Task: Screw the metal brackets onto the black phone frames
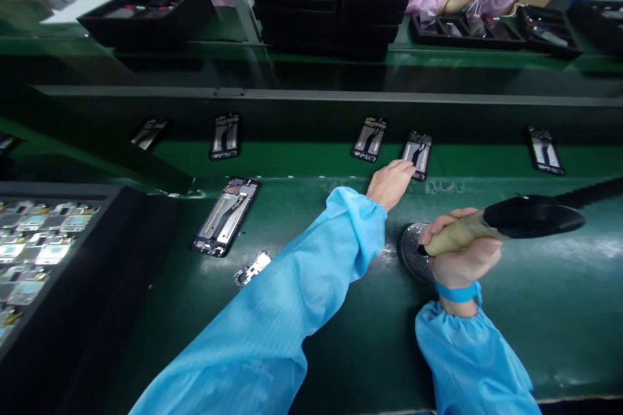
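My left hand (392,183) reaches across to an opened phone frame (417,154) lying on the far green strip. Its fingers are bent together on the frame's near left edge; the thumb is hidden. My right hand (464,262), with a blue band at the wrist, is wrapped round a corded hand tool (460,237) with a tan, wrapped grip and a black end. Below the tool lies a round, dotted metal piece (415,251), partly covered by the hand. To the left, another phone frame (228,217) rests on the green bench near a small circuit board (253,268).
Several more phone frames (368,139) lie along the far strip. A black tray (109,233) of circuit boards stands at left, beside a slanted green bar (97,142). Stacked black trays (331,19) and two people in pink are beyond the ledge (302,96). A black cord (596,191) runs right.
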The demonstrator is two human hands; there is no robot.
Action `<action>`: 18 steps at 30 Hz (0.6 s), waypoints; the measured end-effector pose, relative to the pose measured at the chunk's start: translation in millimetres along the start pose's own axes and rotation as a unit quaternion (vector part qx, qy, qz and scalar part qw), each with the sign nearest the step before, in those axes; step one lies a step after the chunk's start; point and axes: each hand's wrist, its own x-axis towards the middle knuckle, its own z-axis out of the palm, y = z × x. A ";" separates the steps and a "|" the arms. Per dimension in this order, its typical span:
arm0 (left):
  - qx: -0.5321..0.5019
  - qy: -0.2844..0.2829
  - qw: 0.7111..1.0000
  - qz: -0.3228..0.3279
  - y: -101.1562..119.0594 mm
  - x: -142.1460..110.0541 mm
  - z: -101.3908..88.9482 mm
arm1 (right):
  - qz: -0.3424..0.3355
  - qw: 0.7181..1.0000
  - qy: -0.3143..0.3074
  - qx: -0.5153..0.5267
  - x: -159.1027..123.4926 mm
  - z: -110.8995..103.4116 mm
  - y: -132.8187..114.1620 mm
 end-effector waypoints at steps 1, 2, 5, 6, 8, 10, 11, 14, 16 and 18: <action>0.005 0.008 1.000 -0.015 -0.7 3.7 -1.2 | 0.002 1.000 -0.005 -0.001 -0.5 -0.2 -0.4; 0.010 0.017 0.999 -0.029 -3.2 5.7 -3.6 | 0.003 1.000 -0.007 -0.001 -1.0 0.0 -1.1; 0.046 0.065 0.989 -0.123 -17.3 9.0 -15.4 | 0.004 1.000 -0.002 -0.003 -2.9 2.6 -3.3; 0.060 0.077 0.982 -0.161 -22.3 10.8 -19.8 | 0.002 1.000 0.003 -0.005 -3.5 3.6 -3.7; 0.080 0.082 0.971 -0.212 -28.9 14.5 -27.2 | -0.006 1.000 0.014 -0.007 -4.3 5.1 -3.6; 0.091 0.071 0.970 -0.212 -27.3 12.6 -31.6 | -0.015 1.000 0.020 -0.012 -4.2 5.6 -2.8; 0.100 0.069 0.971 -0.205 -22.9 6.8 -32.4 | -0.017 1.000 0.019 -0.013 -3.7 5.6 -2.5; 0.153 0.064 0.968 -0.191 2.4 -38.2 -29.3 | -0.015 1.000 0.015 -0.007 -1.0 4.6 -2.2; 0.187 0.062 0.964 -0.178 25.2 -89.4 -25.0 | -0.011 1.000 0.013 -0.009 1.3 3.2 -2.2; 0.201 0.056 0.967 -0.148 48.2 -147.9 -22.9 | -0.008 0.999 0.036 -0.025 3.3 0.9 -1.5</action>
